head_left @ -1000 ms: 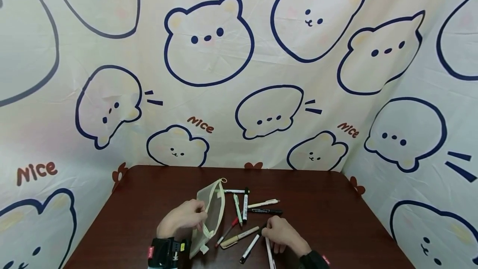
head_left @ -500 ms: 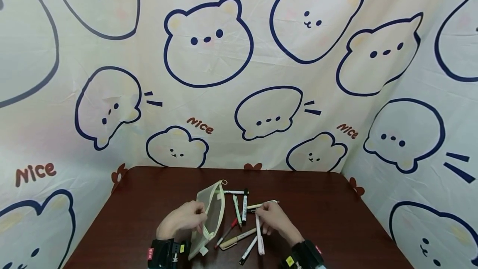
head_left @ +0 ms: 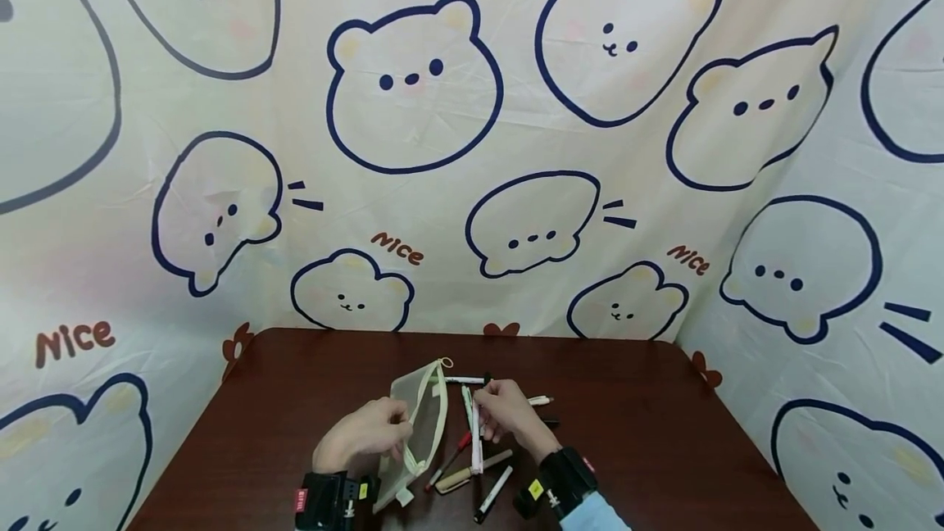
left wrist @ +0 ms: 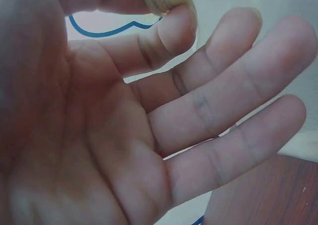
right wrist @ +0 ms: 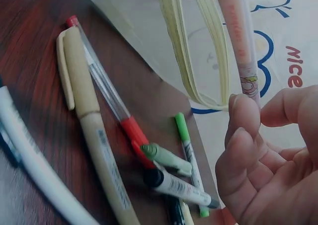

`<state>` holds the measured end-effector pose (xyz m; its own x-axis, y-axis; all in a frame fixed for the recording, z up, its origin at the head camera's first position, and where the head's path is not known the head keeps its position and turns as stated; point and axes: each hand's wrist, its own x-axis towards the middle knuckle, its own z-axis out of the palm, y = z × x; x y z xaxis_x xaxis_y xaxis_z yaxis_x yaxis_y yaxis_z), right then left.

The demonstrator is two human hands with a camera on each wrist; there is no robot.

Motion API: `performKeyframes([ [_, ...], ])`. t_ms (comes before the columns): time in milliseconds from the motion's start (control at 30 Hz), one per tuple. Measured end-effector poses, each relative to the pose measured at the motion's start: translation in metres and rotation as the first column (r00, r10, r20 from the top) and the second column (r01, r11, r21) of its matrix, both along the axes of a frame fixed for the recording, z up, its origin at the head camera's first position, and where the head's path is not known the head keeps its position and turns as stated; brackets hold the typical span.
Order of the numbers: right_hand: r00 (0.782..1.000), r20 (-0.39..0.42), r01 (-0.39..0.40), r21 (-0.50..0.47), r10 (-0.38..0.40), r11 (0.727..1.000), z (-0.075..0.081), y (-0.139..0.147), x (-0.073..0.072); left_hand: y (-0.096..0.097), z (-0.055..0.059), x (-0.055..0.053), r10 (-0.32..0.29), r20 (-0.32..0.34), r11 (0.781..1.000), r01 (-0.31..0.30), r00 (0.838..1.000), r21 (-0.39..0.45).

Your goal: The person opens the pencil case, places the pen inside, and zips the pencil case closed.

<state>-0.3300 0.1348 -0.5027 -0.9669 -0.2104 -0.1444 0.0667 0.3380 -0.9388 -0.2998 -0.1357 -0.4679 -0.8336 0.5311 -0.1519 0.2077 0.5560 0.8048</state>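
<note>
My left hand [head_left: 365, 434] pinches the edge of a pale mesh zip pouch [head_left: 410, 386] between thumb and index finger; in the left wrist view the other fingers of the left hand [left wrist: 149, 115] extend loosely. The pouch stands tilted on the table, its zipped mouth gaping to the right. My right hand [head_left: 514, 416] pinches a pale pink pen [head_left: 476, 447] by one end, close to the mouth. In the right wrist view the pink pen [right wrist: 237, 31] points upward beside the yellowish zipper edge [right wrist: 218, 41], above the loose pens.
Several pens lie scattered on the dark brown table [head_left: 664, 449]: a beige pen [right wrist: 89, 96], a clear-barrelled red pen [right wrist: 109, 88], a light green pen [right wrist: 169, 159] and a white marker [head_left: 494, 495]. A curtain with cartoon bears [head_left: 413, 121] hangs behind.
My right hand has lifted the pink pen and carried it left, over the other pens to beside the pouch. The left hand keeps its grip on the pouch.
</note>
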Motion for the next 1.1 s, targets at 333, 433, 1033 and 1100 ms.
performKeyframes([
  [333, 0.999, 0.05, -0.018, -0.046, 0.02, 0.999, 0.004, -0.02, -0.011, 0.0, -0.002, -0.001, -0.002, -0.01, 1.0, 0.002, 1.0, -0.005],
  [433, 0.998, 0.06, -0.019, -0.035, 0.021, 0.999, 0.005, -0.025, -0.014, 0.001, -0.001, -0.001, 0.003, -0.007, 1.0, -0.003, 1.0, -0.008],
  [1033, 0.999, -0.003, 0.036, 0.001, -0.036, 0.999, 0.011, -0.057, -0.022, 0.002, -0.003, -0.004, -0.009, -0.018, 1.0, 0.009, 1.0, -0.015],
  [1100, 0.999, 0.006, 0.034, -0.002, -0.034, 0.999, 0.009, -0.058, -0.021, 0.002, -0.003, -0.003, -0.007, -0.012, 1.0, 0.006, 1.0, -0.016],
])
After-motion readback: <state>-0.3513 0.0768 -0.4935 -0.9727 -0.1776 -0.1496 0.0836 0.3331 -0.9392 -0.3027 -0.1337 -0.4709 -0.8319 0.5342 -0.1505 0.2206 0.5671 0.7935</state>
